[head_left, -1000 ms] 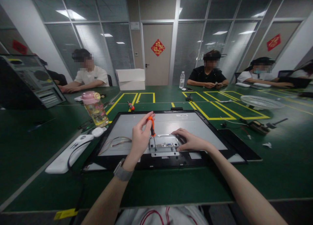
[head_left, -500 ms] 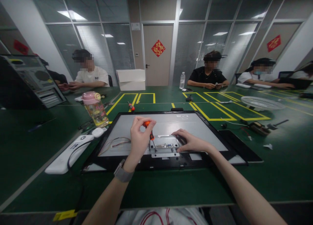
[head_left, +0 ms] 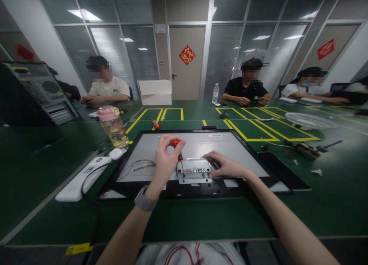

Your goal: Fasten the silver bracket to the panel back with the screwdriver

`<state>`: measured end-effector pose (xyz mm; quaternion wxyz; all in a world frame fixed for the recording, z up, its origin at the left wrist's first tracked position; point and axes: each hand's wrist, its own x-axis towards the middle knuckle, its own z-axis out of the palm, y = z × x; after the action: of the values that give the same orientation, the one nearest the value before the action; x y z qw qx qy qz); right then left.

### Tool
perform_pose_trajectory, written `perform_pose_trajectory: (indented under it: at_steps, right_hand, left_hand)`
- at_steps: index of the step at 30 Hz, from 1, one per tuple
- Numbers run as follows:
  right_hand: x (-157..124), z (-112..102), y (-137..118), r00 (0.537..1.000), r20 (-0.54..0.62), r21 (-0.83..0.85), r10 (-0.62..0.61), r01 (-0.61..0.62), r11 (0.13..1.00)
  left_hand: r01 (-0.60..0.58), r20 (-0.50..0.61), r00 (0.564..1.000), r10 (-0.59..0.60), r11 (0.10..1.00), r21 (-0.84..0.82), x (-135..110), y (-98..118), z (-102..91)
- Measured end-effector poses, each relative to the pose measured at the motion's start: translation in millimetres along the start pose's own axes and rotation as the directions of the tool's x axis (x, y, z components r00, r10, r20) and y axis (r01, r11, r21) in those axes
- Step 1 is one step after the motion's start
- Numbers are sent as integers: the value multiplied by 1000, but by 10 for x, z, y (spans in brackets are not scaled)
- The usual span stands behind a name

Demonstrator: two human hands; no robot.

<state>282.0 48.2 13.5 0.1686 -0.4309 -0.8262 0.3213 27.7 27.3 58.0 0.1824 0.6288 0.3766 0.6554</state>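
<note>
My left hand (head_left: 167,154) is closed round the handle of an orange and black screwdriver (head_left: 180,156). Its shaft points down, the tip at the left part of a metal bracket with connector ports (head_left: 195,170). My right hand (head_left: 225,165) rests at the bracket's right side, thumb and fingers curved round that edge. The bracket lies on the back of a flat display panel (head_left: 238,144) with a grey metal back and black frame. Thin loose wires (head_left: 140,164) run over the panel's left part.
Left of the panel are a white power strip (head_left: 83,180) and a pink-lidded bottle (head_left: 113,127). A computer case (head_left: 37,92) stands farther left. A red screwdriver (head_left: 155,124) lies beyond the panel, a dark flat slab (head_left: 284,171) at its right. Several people sit across the table.
The view has shifted slightly. My left hand still grips the screwdriver over the bracket, its fingers slightly turned. The right hand stays at the bracket's right edge.
</note>
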Motion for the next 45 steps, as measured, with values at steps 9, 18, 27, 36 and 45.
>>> perform_pose_trajectory:
  at_steps: [9,18,27,36,45]
  right_hand:
    - [-10,-19,-71,1000,12,6,27,-27,1000]
    - [2,-12,-37,1000,7,-4,10,-10,1000]
    - [-7,-17,-57,1000,12,2,29,-29,1000]
    - [4,1,-34,1000,0,7,19,-19,1000]
    - [-20,-15,-96,999,15,21,49,-49,999]
  left_hand:
    - [90,20,996,-89,996,-29,10,-44,-7]
    - [90,2,996,-90,993,-77,10,4,5]
    - [151,36,988,-148,984,-92,14,-18,-11]
    - [85,55,995,-83,996,-37,12,-17,-9]
    - [235,122,969,-216,956,-176,54,-17,-37]
